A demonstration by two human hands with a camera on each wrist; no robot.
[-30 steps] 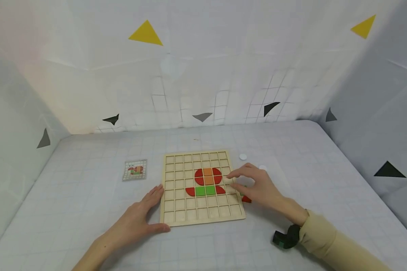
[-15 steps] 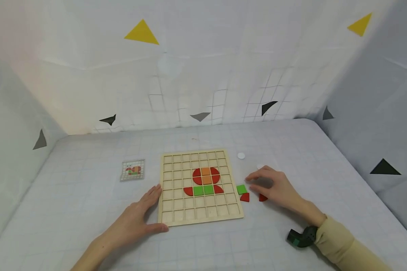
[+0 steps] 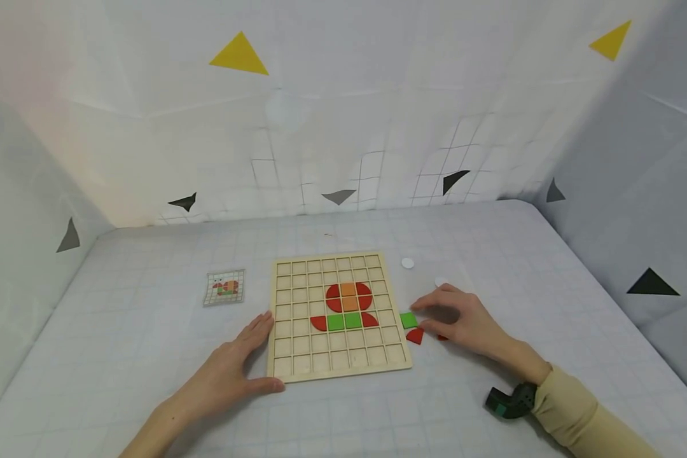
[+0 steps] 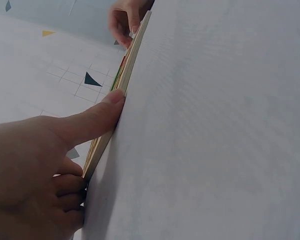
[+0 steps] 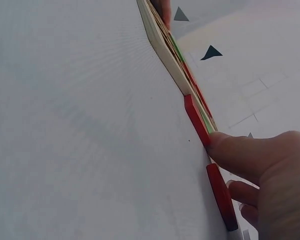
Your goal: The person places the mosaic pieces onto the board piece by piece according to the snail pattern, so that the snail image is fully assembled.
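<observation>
A wooden grid board [image 3: 306,366] lies on the table, holding red quarter-round, orange and green square tiles. My left hand [image 3: 231,362] rests at its near left corner, fingers along the left side and thumb [image 4: 97,120] against the near edge. Right of the board, my right hand [image 3: 464,321] hovers low with thumb and index finger apart, beside a loose green square tile [image 3: 408,320]. Its thumb [image 5: 235,150] is close to a red quarter-round tile [image 3: 415,336]; whether it touches is unclear. Another red tile [image 5: 221,197] lies under the hand, mostly hidden in the head view.
A small pattern card [image 3: 224,288] with a coloured picture on a grid lies left of the board. Two white round pieces [image 3: 408,263] lie to the right, one partly behind the right hand. White cloth walls [image 3: 343,114] enclose the table's back and sides.
My right hand has drawn back from above the board's right edge to the loose tiles and lowered. The nearer red tile has turned slightly. My left hand has stayed on the board.
</observation>
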